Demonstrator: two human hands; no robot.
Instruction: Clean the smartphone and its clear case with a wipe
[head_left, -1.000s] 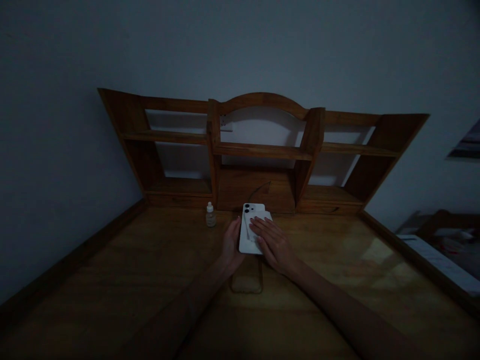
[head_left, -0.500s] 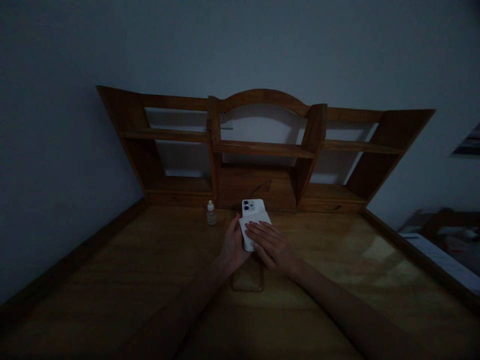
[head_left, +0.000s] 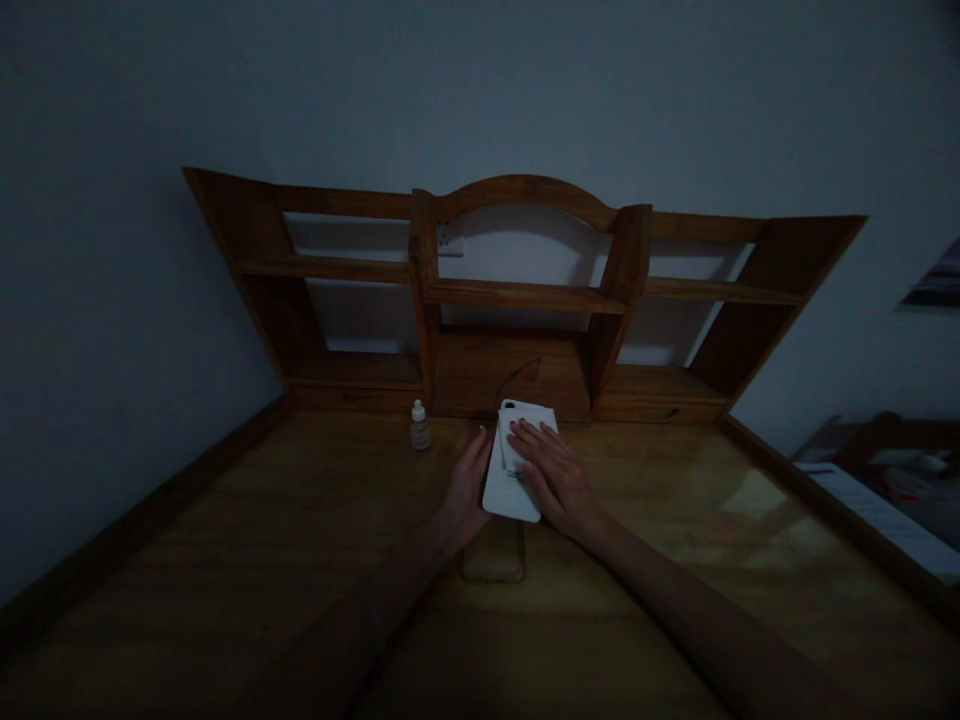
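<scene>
A white smartphone (head_left: 514, 462) lies back up between my hands, with a dark camera lens just showing at its top end. A white cloth (head_left: 519, 452) covers much of its back. My right hand (head_left: 556, 480) rests flat on the cloth, fingers spread toward the phone's top. My left hand (head_left: 469, 490) grips the phone's left edge. Just below the phone, a transparent phone case (head_left: 493, 552) lies flat on the wooden desk, partly under the phone's lower end.
A small dropper bottle (head_left: 420, 428) stands left of my hands. Behind it rises a wooden shelf unit (head_left: 521, 295) with a dark cable (head_left: 521, 378) before it. A bed (head_left: 885, 500) shows beyond the desk's right edge.
The phone has turned slightly clockwise and shifted right and up. The cloth now covers the camera area more fully, and my right hand has moved up with it.
</scene>
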